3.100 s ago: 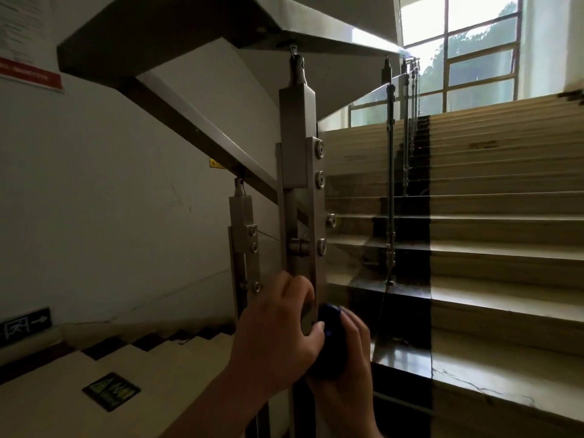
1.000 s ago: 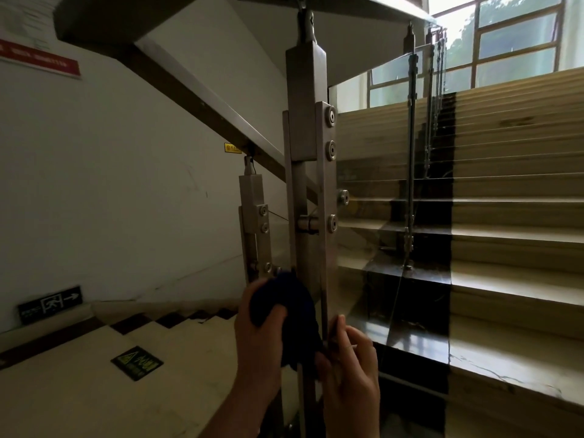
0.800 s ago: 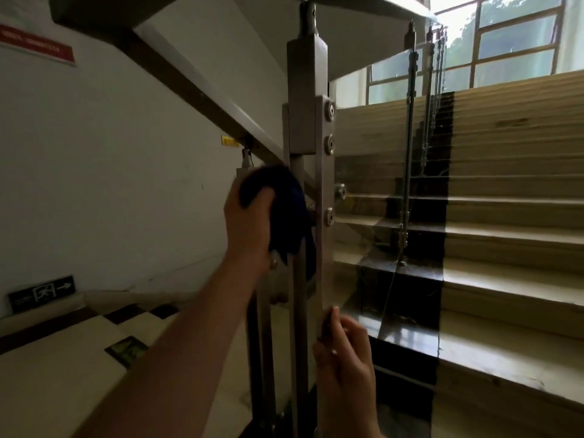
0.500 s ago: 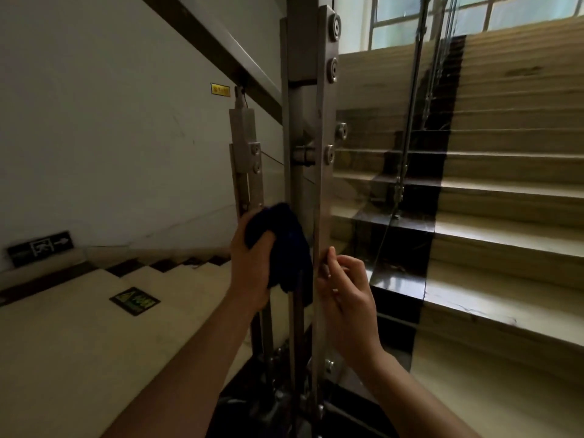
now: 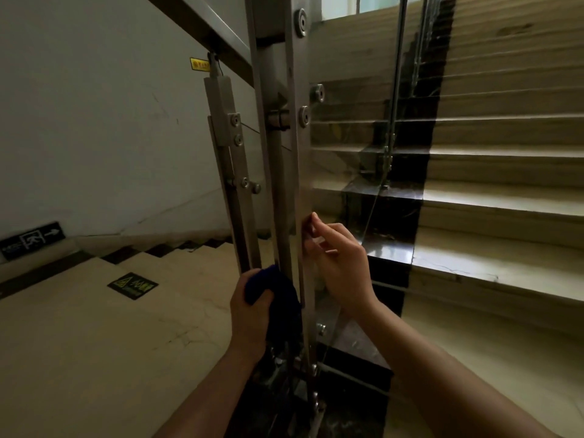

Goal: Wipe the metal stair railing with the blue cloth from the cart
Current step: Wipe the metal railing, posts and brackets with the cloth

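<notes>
A brushed-metal railing post (image 5: 292,172) stands upright in the middle of the view, with round bolts along its face. My left hand (image 5: 249,314) grips a bunched dark blue cloth (image 5: 278,298) and presses it against the low part of the post, near its base. My right hand (image 5: 339,263) is higher, on the right side of the post, fingertips touching its edge beside the glass panel (image 5: 347,172). A second, shorter post (image 5: 230,159) stands just to the left, under the sloping handrail (image 5: 205,23).
Stone steps (image 5: 489,191) with a black stripe rise to the right behind the glass. A tiled landing (image 5: 94,343) with a dark floor sign (image 5: 132,285) lies to the left, and steps go down along the white wall (image 5: 94,121).
My left hand has slid the cloth down the post, from about mid-height to near the base. My right hand stays against the post's right edge. The view has tilted further down.
</notes>
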